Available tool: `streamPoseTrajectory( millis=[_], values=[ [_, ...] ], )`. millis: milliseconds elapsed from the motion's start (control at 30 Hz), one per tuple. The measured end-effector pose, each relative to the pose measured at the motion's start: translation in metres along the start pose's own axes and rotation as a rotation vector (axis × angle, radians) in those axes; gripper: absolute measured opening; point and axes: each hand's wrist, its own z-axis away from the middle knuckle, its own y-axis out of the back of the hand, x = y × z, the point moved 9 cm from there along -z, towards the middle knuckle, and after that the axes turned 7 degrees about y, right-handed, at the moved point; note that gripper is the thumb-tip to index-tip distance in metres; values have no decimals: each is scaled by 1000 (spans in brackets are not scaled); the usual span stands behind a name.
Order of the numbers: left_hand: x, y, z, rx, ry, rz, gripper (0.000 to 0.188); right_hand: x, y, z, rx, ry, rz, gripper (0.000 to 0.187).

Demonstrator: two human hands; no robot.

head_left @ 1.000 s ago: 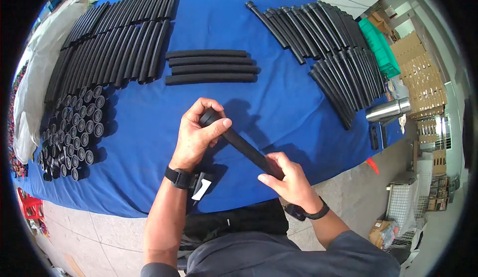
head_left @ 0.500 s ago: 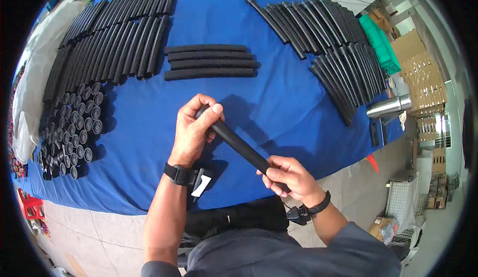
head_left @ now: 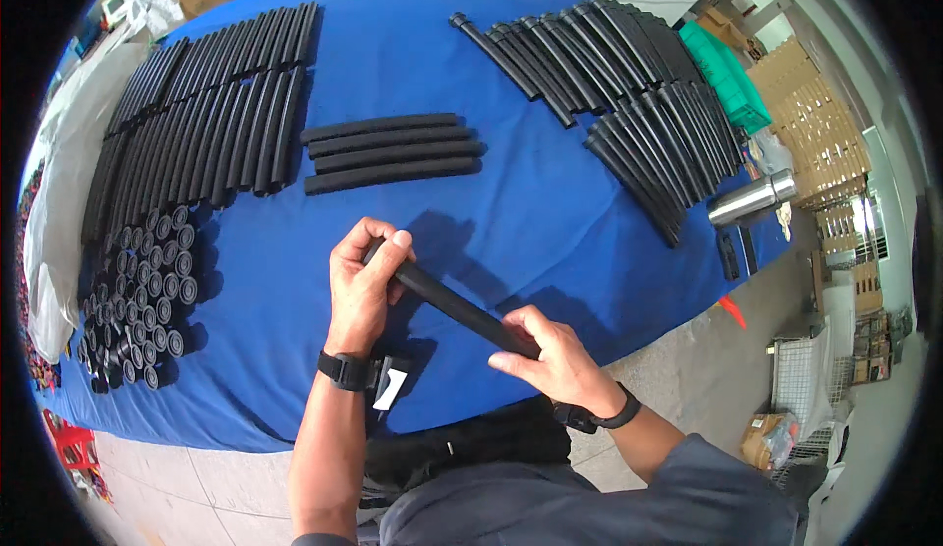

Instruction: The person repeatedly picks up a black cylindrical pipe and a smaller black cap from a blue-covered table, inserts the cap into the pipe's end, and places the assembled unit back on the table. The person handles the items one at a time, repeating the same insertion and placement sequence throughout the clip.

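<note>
A matte black tube (head_left: 454,304) slants across in front of me over the blue cloth. Its far left end is in my left hand (head_left: 361,276), thumb on top and fingers curled round it. At the near right end my right hand (head_left: 552,354) holds the tube between thumb and fingers, the palm covering its tip. Just beyond my hands, several similar matte black tubes (head_left: 393,158) lie side by side on the cloth.
Rows of black tubes (head_left: 206,143) lie at left, above a cluster of round black caps (head_left: 147,291). Black tubes with collared ends (head_left: 658,124) fan out at right, near a green bin (head_left: 725,75) and a metal cylinder (head_left: 751,199). The blue tablecloth (head_left: 265,389) ends before me.
The view has shifted, so the table sits lower and further left. My right hand has loosened its wrap, its thumb now spread along the tube's near side. My left hand keeps its hold.
</note>
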Motion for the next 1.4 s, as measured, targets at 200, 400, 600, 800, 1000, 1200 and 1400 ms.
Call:
streamPoseTrajectory(
  millis=[200,400,600,800,1000,1200,1400],
  values=[
    [1,-2,0,0,-16,47,18,26,-26,20,-263,-512,-800,35],
    [1,-3,0,-8,-10,44,19,19,-12,9,-166,-317,-353,32],
    [1,-1,0,5,-13,34,18,4,-4,-3,-63,-56,-97,30],
    [-1,-2,0,-14,10,59,18,33,-26,19,-312,-544,-733,39],
    [0,-1,0,5,-5,17,19,15,-8,2,-118,-222,-226,41],
    [-2,1,-1,12,-6,25,19,18,-9,1,-127,-116,-258,38],
    [1,0,0,-1,-4,33,18,31,-19,13,-232,-428,-437,41]
  ],
)
